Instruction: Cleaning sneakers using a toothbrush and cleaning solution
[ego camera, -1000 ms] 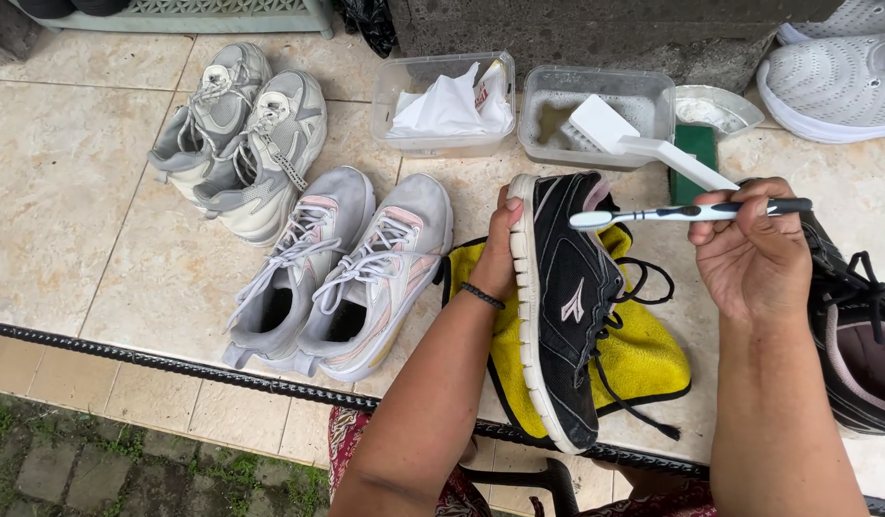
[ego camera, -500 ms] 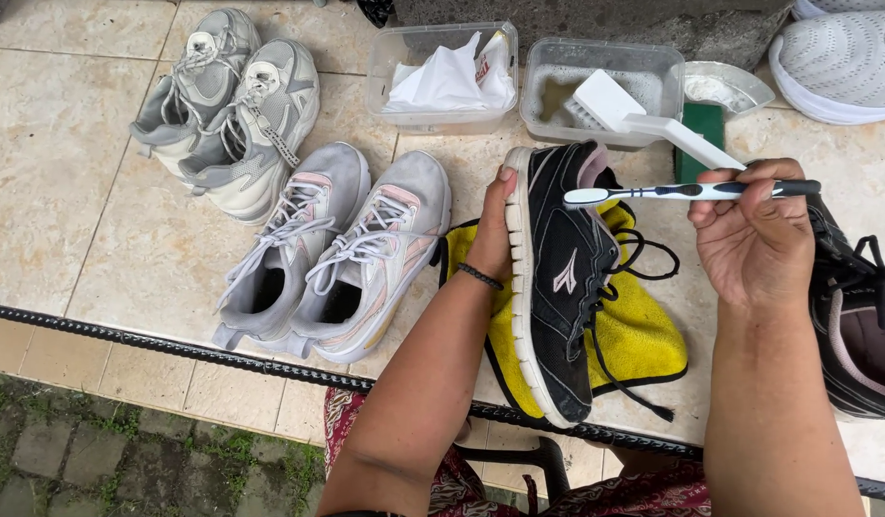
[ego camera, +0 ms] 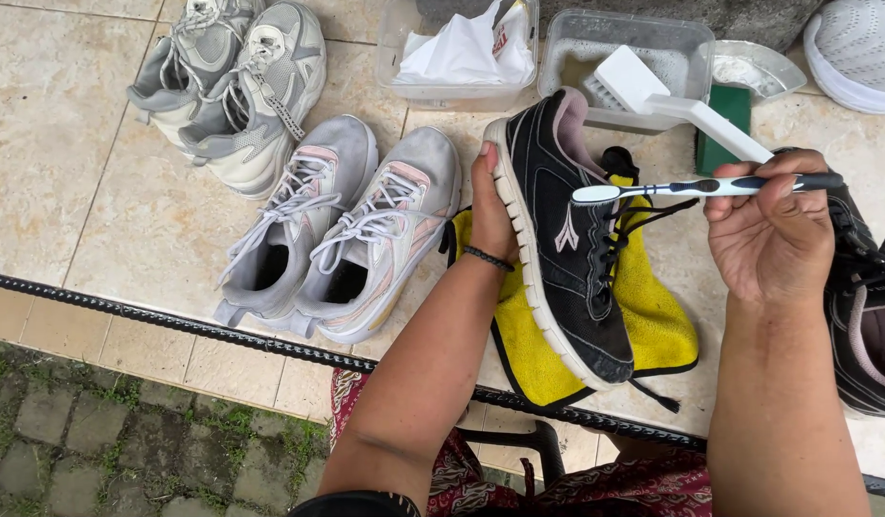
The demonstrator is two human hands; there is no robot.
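Toothbrush [ego camera: 701, 187] pinched in right hand [ego camera: 773, 239], fingers curled shut round the handle, bristle head over the side panel of the black sneaker [ego camera: 562, 239], touching or just off, can't tell. Left hand [ego camera: 490, 215] closed on the sneaker's white sole edge near the heel, holding it tilted on its side above the yellow cloth [ego camera: 653, 325]. Step looks like scrubbing the upper by the laces. Next stroke needs a firm grip on the sole and short passes along the panel. Clear tub [ego camera: 687, 43] with a white scrub brush [ego camera: 653, 91] sits just behind; second tub [ego camera: 404, 57] holds white packets. Grey-pink pair [ego camera: 347, 230] left of the wrist, grey-white pair [ego camera: 232, 86] beyond, dark shoe [ego camera: 864, 316] far right.
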